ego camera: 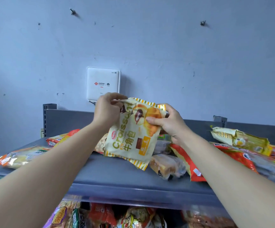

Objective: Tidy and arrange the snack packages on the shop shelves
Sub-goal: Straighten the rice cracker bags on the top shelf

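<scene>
Left hand, right hand on pack

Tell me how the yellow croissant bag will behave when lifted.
The yellow plastic croissant bag likely flops: it hangs creased between left hand and right hand. Probably light, since pinches carry it. Its glossy film may slip.

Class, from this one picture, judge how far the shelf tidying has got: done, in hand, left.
Done: nothing looks arranged yet on the top shelf. In hand: the left hand and right hand hold the croissant package up above it. Left: the red package, the clear bread pack, the yellow package at right and the far-left pack lie askew.
</scene>
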A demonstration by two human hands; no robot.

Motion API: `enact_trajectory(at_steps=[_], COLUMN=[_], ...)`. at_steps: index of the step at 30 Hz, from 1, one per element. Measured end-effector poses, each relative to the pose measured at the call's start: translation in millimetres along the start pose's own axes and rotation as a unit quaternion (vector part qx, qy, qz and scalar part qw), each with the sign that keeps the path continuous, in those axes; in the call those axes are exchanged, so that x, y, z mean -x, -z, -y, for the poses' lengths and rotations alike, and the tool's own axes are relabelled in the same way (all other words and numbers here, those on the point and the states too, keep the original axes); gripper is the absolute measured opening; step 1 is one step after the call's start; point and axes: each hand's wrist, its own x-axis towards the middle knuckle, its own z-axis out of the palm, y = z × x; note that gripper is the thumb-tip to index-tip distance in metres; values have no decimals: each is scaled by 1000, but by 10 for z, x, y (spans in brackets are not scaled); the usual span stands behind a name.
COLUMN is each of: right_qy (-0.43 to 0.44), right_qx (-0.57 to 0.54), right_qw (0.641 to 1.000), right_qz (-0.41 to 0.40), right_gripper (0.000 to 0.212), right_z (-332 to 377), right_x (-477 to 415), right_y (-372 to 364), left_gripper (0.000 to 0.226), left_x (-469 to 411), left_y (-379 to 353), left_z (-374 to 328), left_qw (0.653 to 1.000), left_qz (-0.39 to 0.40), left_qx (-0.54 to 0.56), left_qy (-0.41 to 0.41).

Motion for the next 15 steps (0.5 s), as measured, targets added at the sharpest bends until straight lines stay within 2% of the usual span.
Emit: enact_trajectory(at_steps=[2,5,7,9,13,15], right_qy=[17,26,16,5,-3,-14], right_qx=[-12,-57,-92,-108,-106,-105], right_qw=[999,992,984,977,967,964], right_qz=[-36,-110,-153,-185,-230,-243], right_gripper=[39,37,34,33,32,27], right_z=[26,48,81,126,164,163], right_x=[61,154,236,343,586,691], right_y=[161,468,723,1005,1515,1756], left_gripper=[25,52,74,89,82,65], left_x=[73,156,223,311,553,675], left_y=[-151,-391,-545,-719,-1158,-1407], left_z=[-92,-87,-58,-58,-173,-283], left_qw=[1000,995,991,988,978,965], left_qz=[16,51,73,91,143,170], left_qx=[5,-78,-108,-92,27,100], left_qy=[-25,-18,31,78,151,172])
